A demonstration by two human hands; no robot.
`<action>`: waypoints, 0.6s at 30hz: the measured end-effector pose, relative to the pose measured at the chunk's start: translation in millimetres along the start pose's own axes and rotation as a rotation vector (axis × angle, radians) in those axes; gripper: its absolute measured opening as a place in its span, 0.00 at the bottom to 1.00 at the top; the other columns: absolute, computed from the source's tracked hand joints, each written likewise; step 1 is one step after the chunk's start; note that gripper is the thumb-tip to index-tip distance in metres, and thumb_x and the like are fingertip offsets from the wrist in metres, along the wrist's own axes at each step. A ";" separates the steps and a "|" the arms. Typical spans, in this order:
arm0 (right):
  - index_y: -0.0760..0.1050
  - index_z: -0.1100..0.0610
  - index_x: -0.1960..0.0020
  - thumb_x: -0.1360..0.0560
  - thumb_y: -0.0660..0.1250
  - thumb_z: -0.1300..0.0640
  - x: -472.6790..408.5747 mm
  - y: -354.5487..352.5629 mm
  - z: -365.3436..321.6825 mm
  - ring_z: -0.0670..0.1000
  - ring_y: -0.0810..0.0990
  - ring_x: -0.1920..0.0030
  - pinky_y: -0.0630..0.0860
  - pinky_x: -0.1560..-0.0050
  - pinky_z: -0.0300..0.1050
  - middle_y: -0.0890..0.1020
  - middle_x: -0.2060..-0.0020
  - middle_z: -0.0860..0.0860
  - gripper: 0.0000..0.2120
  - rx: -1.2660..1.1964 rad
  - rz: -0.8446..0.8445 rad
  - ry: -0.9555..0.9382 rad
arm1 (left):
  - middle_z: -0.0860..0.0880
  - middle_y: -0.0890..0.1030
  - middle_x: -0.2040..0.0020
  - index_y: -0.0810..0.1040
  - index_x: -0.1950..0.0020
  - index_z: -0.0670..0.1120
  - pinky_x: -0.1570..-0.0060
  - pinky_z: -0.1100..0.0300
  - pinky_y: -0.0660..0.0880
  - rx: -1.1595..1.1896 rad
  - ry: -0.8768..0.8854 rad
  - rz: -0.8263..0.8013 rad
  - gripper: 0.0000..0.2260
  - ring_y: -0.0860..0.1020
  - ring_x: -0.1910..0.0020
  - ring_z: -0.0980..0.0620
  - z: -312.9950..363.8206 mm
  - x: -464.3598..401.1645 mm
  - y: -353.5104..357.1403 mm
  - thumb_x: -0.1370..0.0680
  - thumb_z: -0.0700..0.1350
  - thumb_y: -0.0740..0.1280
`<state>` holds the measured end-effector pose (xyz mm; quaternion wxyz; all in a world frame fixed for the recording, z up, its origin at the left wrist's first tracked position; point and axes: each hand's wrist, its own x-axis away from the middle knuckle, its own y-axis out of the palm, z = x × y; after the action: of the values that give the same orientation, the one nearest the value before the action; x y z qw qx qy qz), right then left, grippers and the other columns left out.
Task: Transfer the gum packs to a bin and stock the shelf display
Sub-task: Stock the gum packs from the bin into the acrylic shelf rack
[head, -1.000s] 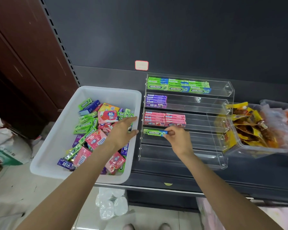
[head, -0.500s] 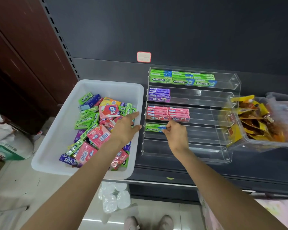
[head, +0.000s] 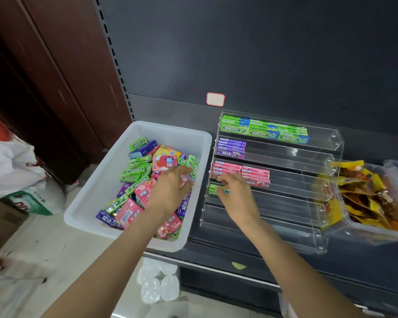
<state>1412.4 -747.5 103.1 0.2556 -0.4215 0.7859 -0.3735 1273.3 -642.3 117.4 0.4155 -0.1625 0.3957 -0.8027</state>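
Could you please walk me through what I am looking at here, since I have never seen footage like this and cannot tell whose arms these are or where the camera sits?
There is no machine here: the camera is worn on a person's head and looks down at their own two bare arms. On the dark shelf sits a white bin full of loose gum packs in green, pink and purple. Beside it stands a clear tiered display: green packs fill the top row, purple the second, pink the third. The right hand pinches a green gum pack at the left end of the fourth tier. The left hand reaches into the bin with fingers spread over the packs; I cannot tell whether it grips one. A clear tub of yellow snack packets sits at the right.
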 end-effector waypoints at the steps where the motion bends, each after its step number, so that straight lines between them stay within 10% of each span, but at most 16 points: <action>1: 0.75 0.58 0.40 0.23 0.64 0.58 -2.1 1.5 -10.7 0.50 0.76 0.47 0.74 0.44 0.44 0.75 0.45 0.52 0.12 -0.042 -0.007 -0.036 | 0.49 0.78 0.40 0.74 0.36 0.47 0.51 0.57 0.77 -0.011 -0.004 0.018 0.14 0.79 0.52 0.52 -5.6 1.9 -8.7 0.22 0.42 0.65; 10: 0.77 0.58 0.42 0.23 0.64 0.59 -39.9 72.1 -112.3 0.50 0.77 0.49 0.74 0.45 0.45 0.79 0.48 0.51 0.10 -0.100 -0.053 -0.187 | 0.44 0.81 0.49 0.80 0.47 0.44 0.50 0.56 0.73 -0.045 -0.087 0.188 0.07 0.78 0.53 0.46 -116.5 -21.6 -109.8 0.24 0.41 0.66; 18: 0.70 0.59 0.32 0.22 0.62 0.59 -82.7 146.6 -158.1 0.55 0.72 0.36 0.69 0.34 0.50 0.75 0.37 0.57 0.18 0.089 -0.142 0.004 | 0.41 0.74 0.36 0.70 0.31 0.43 0.41 0.58 0.68 -0.113 -0.045 -0.143 0.20 0.74 0.39 0.43 -195.2 -63.7 -153.4 0.23 0.42 0.64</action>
<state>1272.5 -564.5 86.0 0.2455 -0.4639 0.7369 -0.4260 1113.9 -441.6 116.1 0.3561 -0.2316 0.4184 -0.8028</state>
